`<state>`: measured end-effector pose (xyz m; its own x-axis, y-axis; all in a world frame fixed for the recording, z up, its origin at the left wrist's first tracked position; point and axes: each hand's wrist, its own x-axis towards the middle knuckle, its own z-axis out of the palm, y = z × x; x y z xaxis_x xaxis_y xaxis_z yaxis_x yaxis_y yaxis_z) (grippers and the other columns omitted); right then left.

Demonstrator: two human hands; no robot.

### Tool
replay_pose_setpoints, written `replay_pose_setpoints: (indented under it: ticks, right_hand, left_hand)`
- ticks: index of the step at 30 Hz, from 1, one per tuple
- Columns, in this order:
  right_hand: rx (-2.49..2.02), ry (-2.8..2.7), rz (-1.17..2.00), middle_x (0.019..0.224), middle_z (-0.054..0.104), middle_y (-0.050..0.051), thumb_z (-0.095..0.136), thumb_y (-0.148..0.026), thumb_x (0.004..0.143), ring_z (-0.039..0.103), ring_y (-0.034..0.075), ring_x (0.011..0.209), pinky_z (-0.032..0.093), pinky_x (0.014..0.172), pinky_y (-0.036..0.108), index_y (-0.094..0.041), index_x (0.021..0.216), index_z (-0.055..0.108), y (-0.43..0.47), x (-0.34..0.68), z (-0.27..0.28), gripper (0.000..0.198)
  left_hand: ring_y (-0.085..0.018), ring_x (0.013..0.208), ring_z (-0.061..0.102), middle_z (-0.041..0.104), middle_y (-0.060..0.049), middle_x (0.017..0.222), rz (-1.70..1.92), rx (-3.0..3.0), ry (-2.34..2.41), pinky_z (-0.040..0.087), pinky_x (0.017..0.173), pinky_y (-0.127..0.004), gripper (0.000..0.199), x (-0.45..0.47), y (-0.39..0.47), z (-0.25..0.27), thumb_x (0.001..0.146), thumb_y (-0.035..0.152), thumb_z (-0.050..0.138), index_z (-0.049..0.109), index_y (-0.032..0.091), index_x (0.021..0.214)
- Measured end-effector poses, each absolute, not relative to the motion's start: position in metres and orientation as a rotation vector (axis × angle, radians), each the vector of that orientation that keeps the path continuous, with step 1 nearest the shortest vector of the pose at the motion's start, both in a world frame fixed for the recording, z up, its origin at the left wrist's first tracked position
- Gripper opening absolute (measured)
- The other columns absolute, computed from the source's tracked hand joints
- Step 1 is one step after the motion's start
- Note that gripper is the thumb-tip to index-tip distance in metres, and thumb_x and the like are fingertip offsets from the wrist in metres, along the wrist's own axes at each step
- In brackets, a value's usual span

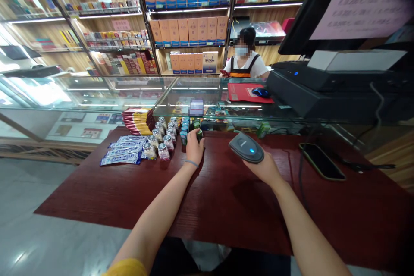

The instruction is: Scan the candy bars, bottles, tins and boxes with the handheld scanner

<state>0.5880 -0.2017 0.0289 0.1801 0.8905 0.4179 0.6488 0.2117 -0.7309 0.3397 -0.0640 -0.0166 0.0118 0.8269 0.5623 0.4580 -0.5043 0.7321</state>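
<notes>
My right hand point(265, 171) is wrapped round the handle of a dark grey barcode scanner point(247, 147), whose blue light is lit. The scanner is held above the dark red table, its head toward the upper left. My left hand point(194, 148), with a thin band at the wrist, is at the far side of the table. Its fingers curl at a small green container point(197, 126) and partly hide it. Small blue containers point(184, 131) stand in a row just left of that hand. Further left are several clear jars with silver lids point(163, 151).
Blue-and-white packets point(124, 151) lie at the left, before a stack of red-and-yellow packs point(138, 120). A phone point(322, 161) and cables are at the right. Beyond the table is a glass counter point(174, 95) with a red mat and mouse point(260, 92). A masked person point(249, 62) is behind it.
</notes>
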Motion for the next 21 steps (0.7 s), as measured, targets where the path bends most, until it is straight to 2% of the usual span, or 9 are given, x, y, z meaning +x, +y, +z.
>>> replay_pose_setpoints:
  ticks: [6, 13, 17, 21]
  right_hand:
    - [-1.499, -1.548, 0.330, 0.104, 0.080, 0.010, 0.075, -0.034, 0.072, 0.076, 0.031, 0.096, 0.058, 0.087, 0.041, -0.022, 0.118, 0.065, -0.202, 0.589, 0.029, 0.049]
    - [-1.563, -1.486, 0.276, 0.093, 0.079, 0.005, 0.073, -0.035, 0.072, 0.076, 0.027, 0.085, 0.056, 0.080, 0.036, -0.027, 0.112, 0.059, -0.210, 0.581, 0.046, 0.043]
    - [-1.644, -1.644, 0.284, 0.091, 0.079, 0.003, 0.072, -0.033, 0.073, 0.077, 0.028, 0.084, 0.053, 0.068, 0.031, -0.029, 0.121, 0.056, -0.216, 0.580, 0.057, 0.051]
    - [-1.697, -1.959, 0.167, 0.094, 0.080, 0.004, 0.072, -0.030, 0.075, 0.078, 0.030, 0.080, 0.048, 0.061, 0.029, -0.027, 0.127, 0.052, -0.220, 0.571, 0.068, 0.057]
  left_hand:
    - [-0.024, 0.115, 0.061, 0.064, -0.011, 0.120, 1.483, 1.894, 1.247, 0.048, 0.106, -0.041, 0.030, 0.341, -0.066, -0.012, 0.093, 0.018, 0.063, 0.059, 0.020, 0.123]
    - [-0.018, 0.094, 0.067, 0.069, -0.007, 0.113, 1.413, 1.548, 0.892, 0.056, 0.086, -0.032, 0.042, 0.339, -0.075, -0.003, 0.095, 0.030, 0.064, 0.058, 0.024, 0.136]
    - [-0.017, 0.095, 0.069, 0.068, -0.010, 0.131, 1.167, 1.181, 0.688, 0.058, 0.079, -0.030, 0.054, 0.338, -0.080, 0.006, 0.098, 0.035, 0.061, 0.047, 0.029, 0.150]
    - [-0.014, 0.094, 0.068, 0.058, -0.009, 0.150, 1.046, 0.884, 0.486, 0.057, 0.077, -0.026, 0.046, 0.335, -0.084, 0.016, 0.093, 0.032, 0.070, 0.059, 0.027, 0.138]
